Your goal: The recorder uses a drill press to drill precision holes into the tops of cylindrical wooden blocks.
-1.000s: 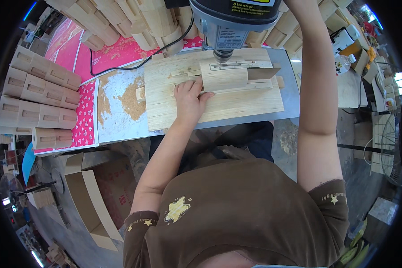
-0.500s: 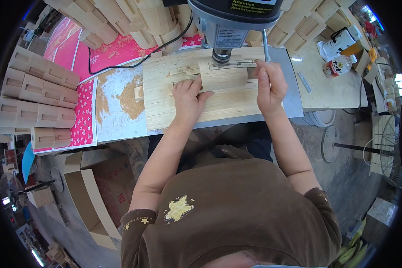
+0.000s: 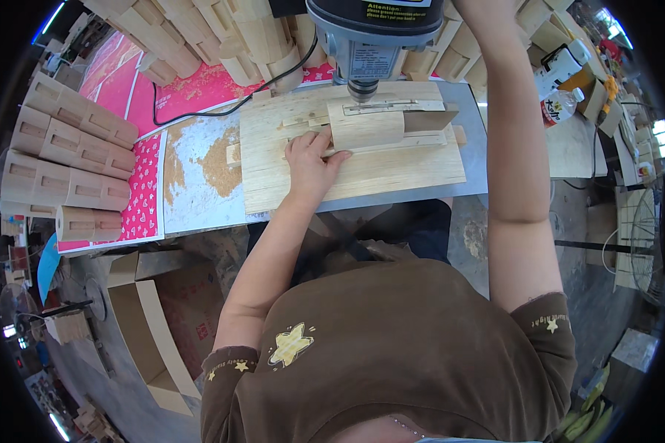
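A pale, rounded wooden block lies on a flat wooden board beneath a drill press. The drill chuck hangs just over the block's far side, where a narrow slotted strip shows. My left hand grips the block's left end, thumb along its near edge and fingers curled. A flat grey-brown piece juts out at the block's right end. Stretched far forward on the right, my right hand is mostly cut off by the top edge, beside the drill press head; its fingers are out of sight.
Stacks of slotted wooden blocks stand at the left, with more behind the drill. A black cable crosses the pink covering. Sawdust lies left of the board. A plastic bottle stands at the right; an open cardboard box sits below.
My right hand has left the block's right end and swung up and forward to the top edge. The chuck appears slightly lower relative to the block. My left hand stays in place.
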The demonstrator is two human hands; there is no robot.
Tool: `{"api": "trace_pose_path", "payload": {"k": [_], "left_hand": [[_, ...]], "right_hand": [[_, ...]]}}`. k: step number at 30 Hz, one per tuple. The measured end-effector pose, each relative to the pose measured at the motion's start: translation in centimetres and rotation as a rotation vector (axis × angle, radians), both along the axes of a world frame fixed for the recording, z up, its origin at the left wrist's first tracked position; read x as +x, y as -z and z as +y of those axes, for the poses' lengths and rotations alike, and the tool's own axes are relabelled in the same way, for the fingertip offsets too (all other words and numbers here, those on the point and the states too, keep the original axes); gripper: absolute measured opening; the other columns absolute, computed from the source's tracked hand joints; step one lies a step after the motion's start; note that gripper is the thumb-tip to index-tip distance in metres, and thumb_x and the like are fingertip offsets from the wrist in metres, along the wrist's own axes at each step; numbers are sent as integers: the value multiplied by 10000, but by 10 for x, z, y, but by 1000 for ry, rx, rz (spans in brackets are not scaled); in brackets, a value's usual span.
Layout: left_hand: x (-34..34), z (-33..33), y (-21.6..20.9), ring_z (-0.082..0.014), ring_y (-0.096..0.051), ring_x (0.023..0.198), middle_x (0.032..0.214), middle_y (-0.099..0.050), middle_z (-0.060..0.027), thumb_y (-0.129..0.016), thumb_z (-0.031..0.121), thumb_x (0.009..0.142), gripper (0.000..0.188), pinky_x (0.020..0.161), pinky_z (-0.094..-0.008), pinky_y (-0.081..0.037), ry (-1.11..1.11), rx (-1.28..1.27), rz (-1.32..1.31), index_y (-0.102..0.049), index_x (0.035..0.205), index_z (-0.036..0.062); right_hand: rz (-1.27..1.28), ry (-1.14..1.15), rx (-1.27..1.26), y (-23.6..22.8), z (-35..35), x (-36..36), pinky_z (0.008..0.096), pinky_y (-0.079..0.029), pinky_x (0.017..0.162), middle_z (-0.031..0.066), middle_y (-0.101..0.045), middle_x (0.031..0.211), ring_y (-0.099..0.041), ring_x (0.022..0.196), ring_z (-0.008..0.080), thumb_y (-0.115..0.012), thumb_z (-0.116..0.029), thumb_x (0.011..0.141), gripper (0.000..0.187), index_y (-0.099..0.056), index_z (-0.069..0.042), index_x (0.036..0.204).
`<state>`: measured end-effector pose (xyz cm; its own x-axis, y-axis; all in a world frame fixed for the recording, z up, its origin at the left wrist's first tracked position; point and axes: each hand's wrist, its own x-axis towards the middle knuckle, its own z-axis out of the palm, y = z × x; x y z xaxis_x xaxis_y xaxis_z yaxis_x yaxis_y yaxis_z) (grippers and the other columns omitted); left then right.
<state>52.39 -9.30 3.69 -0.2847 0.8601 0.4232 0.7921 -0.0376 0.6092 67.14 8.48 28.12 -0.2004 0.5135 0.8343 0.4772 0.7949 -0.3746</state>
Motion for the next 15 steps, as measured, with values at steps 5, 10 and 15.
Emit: {"api": "trace_pose_path", "payload": {"k": [5, 10, 15], "left_hand": [[-4, -2, -5, -200, -548, 893, 833, -587, -26, -806, 283, 602, 517, 920, -407, -292, -16, -31, -243, -648, 1038, 55], [-11, 2, -9, -198, -568, 823, 838, -587, -52, -817, 239, 590, 471, 887, -373, -359, 72, -4, -246, -659, 983, 35], [-36, -29, -36, -163, -570, 690, 767, -578, -54, -803, 93, 592, 311, 594, -255, -463, 90, 17, -264, -655, 849, 3]], "right_hand": [[178, -219, -238, 21, -8, -9, 277, -431, 616, 81, -558, 673, -542, 661, 147, -478, -206, 923, 259, -615, 10, 881], [-383, -204, -252, 136, -26, 57, 393, -433, 790, 166, -588, 1007, -561, 892, 303, -555, -227, 893, 307, -533, -35, 1131], [-633, -154, -308, 168, -59, 71, 411, -407, 782, 150, -544, 926, -507, 898, 341, -654, -171, 786, 312, -543, -11, 1030]]}}
